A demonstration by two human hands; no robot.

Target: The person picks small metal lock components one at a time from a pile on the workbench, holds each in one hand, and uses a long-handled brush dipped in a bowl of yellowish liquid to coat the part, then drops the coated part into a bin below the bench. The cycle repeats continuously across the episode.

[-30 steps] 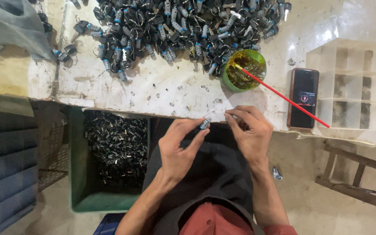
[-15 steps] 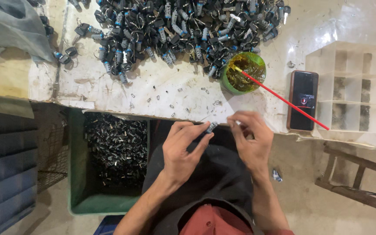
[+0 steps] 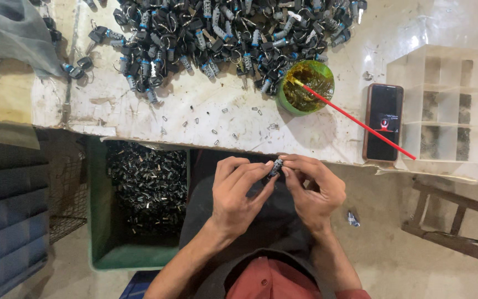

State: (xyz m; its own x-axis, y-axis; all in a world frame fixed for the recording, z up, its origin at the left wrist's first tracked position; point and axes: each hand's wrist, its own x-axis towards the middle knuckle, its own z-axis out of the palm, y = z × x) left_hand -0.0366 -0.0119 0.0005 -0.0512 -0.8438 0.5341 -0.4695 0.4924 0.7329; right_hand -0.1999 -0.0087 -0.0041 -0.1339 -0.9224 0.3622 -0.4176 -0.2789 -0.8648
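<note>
both hands (image 3: 239, 191) & (image 3: 313, 188) pinch a small lock barrel (image 3: 276, 166) by fingertips at frame centre, held over the lap w/ green crate (image 3: 98, 221) lower left for easy reach

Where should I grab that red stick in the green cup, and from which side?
Probably the bare lower shaft of the red stick, pinched from above: it slants from the green cup toward the phone, and its upper tip sits in amber paste.

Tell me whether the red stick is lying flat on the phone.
No: the red stick leans in the green cup, passing beside the phone.
</note>
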